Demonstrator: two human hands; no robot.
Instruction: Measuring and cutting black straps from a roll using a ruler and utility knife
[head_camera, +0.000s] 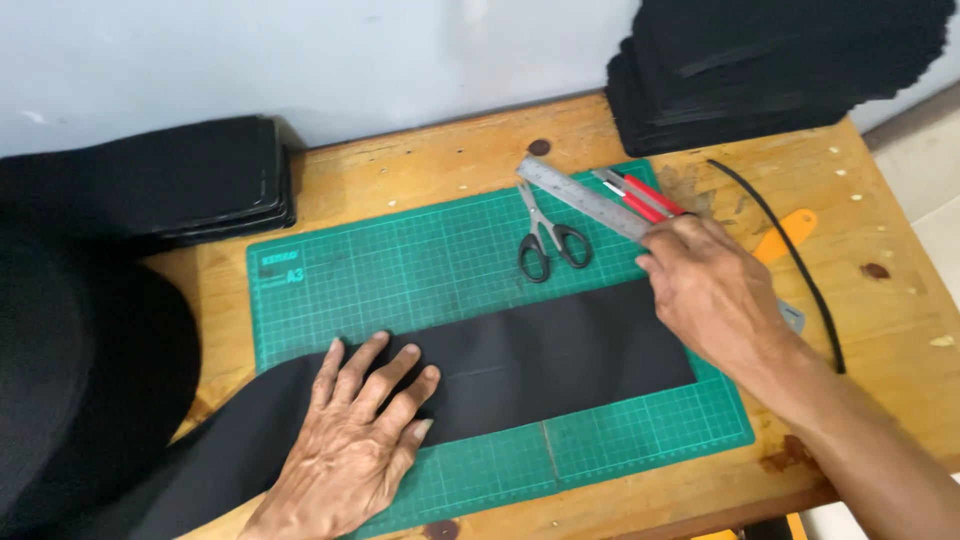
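The black fabric strip lies across the green cutting mat, its left end running off the bench out of view. The left hand presses it flat, grip spread apart. The right hand covers the steel ruler's lower end; whether its grip has clamped there is hidden.

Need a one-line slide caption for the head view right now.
Left hand presses black fabric flat on green cutting mat; right hand touches metal ruler.

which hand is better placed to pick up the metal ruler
Right. The right hand already rests on the metal ruler, while the left hand lies flat on the black fabric strip, across the cutting mat.
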